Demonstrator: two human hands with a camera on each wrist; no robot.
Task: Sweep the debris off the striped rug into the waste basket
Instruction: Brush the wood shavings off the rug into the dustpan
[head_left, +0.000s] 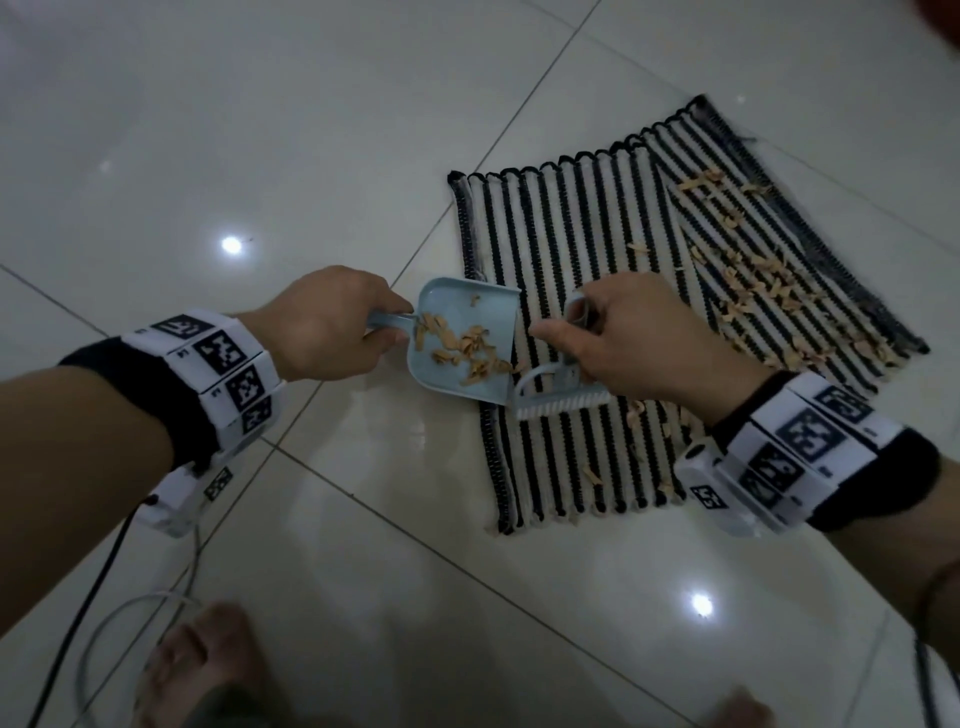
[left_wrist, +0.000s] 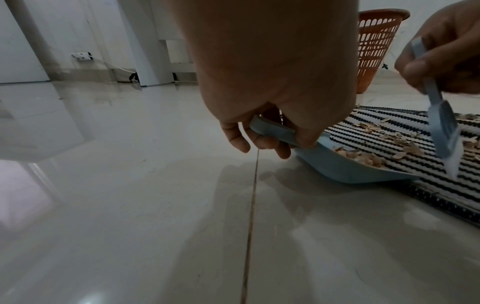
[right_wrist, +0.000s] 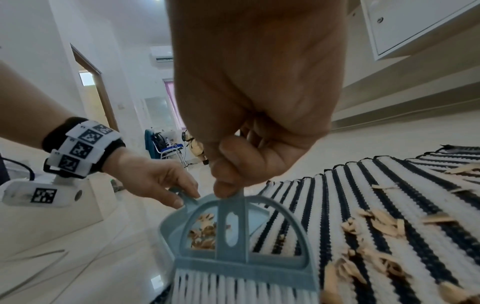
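A black-and-white striped rug (head_left: 582, 249) lies on the tiled floor, strewn with tan wood shavings (head_left: 763, 291). My left hand (head_left: 332, 322) grips the handle of a light blue dustpan (head_left: 457, 317), whose front lip rests on the rug's left edge; a heap of shavings (head_left: 467, 348) lies in the pan. My right hand (head_left: 628, 332) holds the handle of a small blue brush (head_left: 556, 397) with white bristles, just right of the pan's lip. An orange mesh waste basket (left_wrist: 374, 47) stands beyond the rug in the left wrist view.
Glossy white floor tiles (head_left: 260, 130) surround the rug. Cables (head_left: 104, 597) trail from my left wrist across the floor near my bare foot (head_left: 208, 665). A white pillar (left_wrist: 145, 41) and a wall socket (left_wrist: 82, 56) stand far behind.
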